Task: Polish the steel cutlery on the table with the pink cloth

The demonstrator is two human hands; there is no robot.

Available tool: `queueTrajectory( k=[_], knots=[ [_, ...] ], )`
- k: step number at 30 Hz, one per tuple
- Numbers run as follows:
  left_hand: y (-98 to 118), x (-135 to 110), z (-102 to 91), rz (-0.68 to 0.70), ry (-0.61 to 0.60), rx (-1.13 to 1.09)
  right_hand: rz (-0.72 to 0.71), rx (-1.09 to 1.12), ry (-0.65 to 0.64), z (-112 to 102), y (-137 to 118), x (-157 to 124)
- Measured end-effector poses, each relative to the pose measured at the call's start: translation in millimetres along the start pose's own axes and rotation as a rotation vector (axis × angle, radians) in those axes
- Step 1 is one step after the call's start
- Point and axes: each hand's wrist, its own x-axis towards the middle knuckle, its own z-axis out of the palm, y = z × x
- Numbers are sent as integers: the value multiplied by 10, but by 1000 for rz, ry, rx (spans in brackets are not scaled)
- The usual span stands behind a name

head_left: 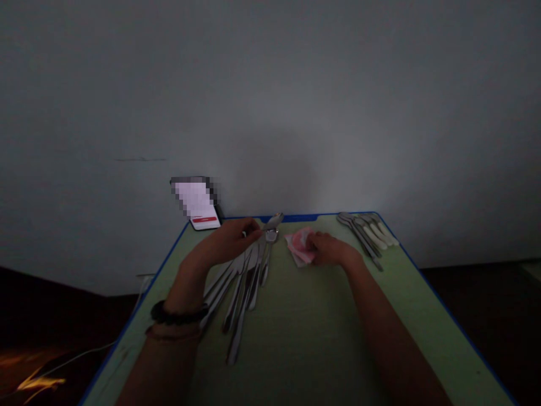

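My left hand (234,239) pinches a metal spoon (274,221), its bowl pointing up and to the right. Below and beside that hand, several metal knives and other cutlery (236,332) lie fanned out on the table, partly hidden by my left wrist. My right hand (329,248) is closed on a crumpled pink and white cloth or tissue (300,246), a short way right of the spoon. The two hands are apart, and the cloth does not touch the spoon.
On the green table (296,338) with a blue edge, several spoons and white-handled cutlery (372,234) lie at the back right. A phone (198,206) with a lit screen leans against the wall at the back left. A white cable (84,354) runs beside the table's left edge.
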Motion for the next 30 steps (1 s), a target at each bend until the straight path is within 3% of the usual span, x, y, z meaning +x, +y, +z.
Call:
queueTrajectory(
  k=[7, 11, 17, 23, 30],
  knots=[
    [-2, 2, 0, 1, 1, -3, 72, 270, 102, -100, 100, -53],
    [-19, 8, 9, -13, -4, 1, 21, 266, 143, -116, 93, -57],
    [-22, 9, 16, 0, -5, 0, 71, 172, 392, -26, -33, 89],
    [-23, 18, 21, 13, -3, 13, -21, 123, 294, 135, -81, 246],
    [-22, 19, 33, 21, -6, 14, -201, 7, 155, 112, -36, 181]
  ],
)
